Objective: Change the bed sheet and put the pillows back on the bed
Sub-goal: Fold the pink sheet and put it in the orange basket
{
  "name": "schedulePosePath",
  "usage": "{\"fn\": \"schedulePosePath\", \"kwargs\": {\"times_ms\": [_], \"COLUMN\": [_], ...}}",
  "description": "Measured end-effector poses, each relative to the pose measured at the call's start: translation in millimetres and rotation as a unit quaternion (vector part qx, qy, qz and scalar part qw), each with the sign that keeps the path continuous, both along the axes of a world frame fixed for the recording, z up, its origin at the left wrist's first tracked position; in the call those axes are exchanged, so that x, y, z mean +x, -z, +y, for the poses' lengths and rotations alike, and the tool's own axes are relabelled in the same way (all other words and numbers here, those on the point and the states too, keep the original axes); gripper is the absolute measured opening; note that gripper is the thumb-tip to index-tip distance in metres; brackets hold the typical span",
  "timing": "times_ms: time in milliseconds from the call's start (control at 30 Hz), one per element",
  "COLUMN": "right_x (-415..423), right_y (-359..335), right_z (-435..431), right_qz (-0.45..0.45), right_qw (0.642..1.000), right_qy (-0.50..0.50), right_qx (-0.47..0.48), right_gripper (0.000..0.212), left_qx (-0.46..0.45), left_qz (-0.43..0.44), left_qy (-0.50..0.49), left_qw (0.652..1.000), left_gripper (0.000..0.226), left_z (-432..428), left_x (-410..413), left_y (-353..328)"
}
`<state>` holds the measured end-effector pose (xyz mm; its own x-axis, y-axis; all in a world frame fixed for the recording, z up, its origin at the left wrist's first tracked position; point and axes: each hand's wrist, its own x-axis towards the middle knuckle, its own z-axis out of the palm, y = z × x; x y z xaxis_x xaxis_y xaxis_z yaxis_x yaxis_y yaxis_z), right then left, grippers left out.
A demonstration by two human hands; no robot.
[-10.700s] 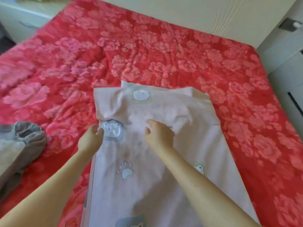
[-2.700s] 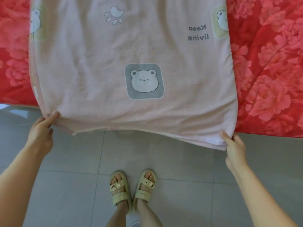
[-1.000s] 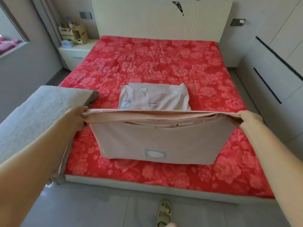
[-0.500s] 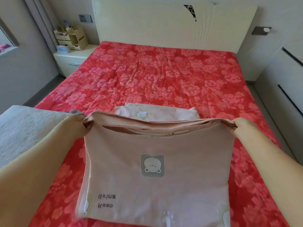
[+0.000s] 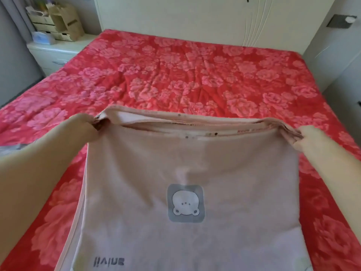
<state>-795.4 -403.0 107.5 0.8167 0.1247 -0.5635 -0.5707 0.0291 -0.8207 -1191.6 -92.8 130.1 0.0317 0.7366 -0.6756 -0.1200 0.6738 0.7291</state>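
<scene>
Your left hand (image 5: pixel 85 127) is closed around the top left corner of the folded sheet (image 5: pixel 195 167), with the cloth bunched inside curled fingers. Your right hand (image 5: pixel 309 137) grips the top right corner, where several stacked layers show at the pinch. Both arms are stretched forward.

Location of sheet: it is held up over the bed (image 5: pixel 283 79), with its top edge stretched between your two hands. The panel falls toward you and runs out of the bottom of the view. You cannot tell whether its lower end touches anything.

Appearance of sheet:
- Pale pink, matte, soft-looking fabric, folded into a roughly square panel.
- The top edge sags slightly in the middle, and the layers gape there like an open pocket.
- A paler seam or piping runs down the left side.
- Below centre is a grey rounded-square patch (image 5: pixel 185 203) with a white bear face, seen upside down.
- Dark lettering (image 5: pixel 109 262) sits near the lower left, also upside down.
- One soft vertical crease rises just above the patch.

Surroundings:
- A red quilt (image 5: pixel 175 75) with pink rose print covers the bed. Its surface is puckered and wrinkled near the middle.
- A cream headboard (image 5: pixel 175 16) stands behind it, smooth, with thin curved grooves on its right part.
- A pale nightstand (image 5: pixel 56 51) at the far left carries cardboard boxes (image 5: pixel 64 22).
- Grey cloth (image 5: pixel 11 148) shows at the left edge, behind your forearm.
</scene>
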Motion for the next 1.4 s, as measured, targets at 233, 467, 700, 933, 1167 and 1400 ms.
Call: {"fn": "schedulePosePath", "kwargs": {"times_ms": [233,467,700,933,1167,1400], "right_x": [-29.1,-137.3,-247.0,-237.3,-325.7,-213.4], "right_y": [83.6,192.2,196.7,171.5,110.3,75.0], "right_z": [23.2,-153.7,-288.4,-316.0,-394.9,-326.6], "right_qz": [-0.155,-0.252,-0.011,0.007,0.154,0.106], "right_qw": [0.936,0.726,0.809,0.854,0.801,0.844], "right_qy": [-0.275,-0.372,-0.249,-0.237,-0.231,-0.2], "right_qx": [-0.156,-0.52,-0.532,-0.462,-0.53,-0.486], "right_gripper": [0.056,0.059,0.052,0.028,0.023,0.027], "left_qx": [0.044,0.074,-0.087,-0.097,-0.213,-0.197], "left_qz": [0.211,0.525,0.553,0.41,0.433,0.347], "left_qy": [0.124,0.27,0.306,0.215,0.272,0.198], "left_qw": [0.969,0.804,0.77,0.881,0.833,0.895], "left_gripper": [0.058,0.066,0.086,0.051,0.032,0.026], "left_z": [-9.7,-152.8,-232.4,-236.9,-295.4,-227.8], "left_x": [32.0,-105.9,-221.5,-227.4,-286.2,-235.3], "left_y": [134.1,226.2,217.7,177.2,103.2,85.4]}}
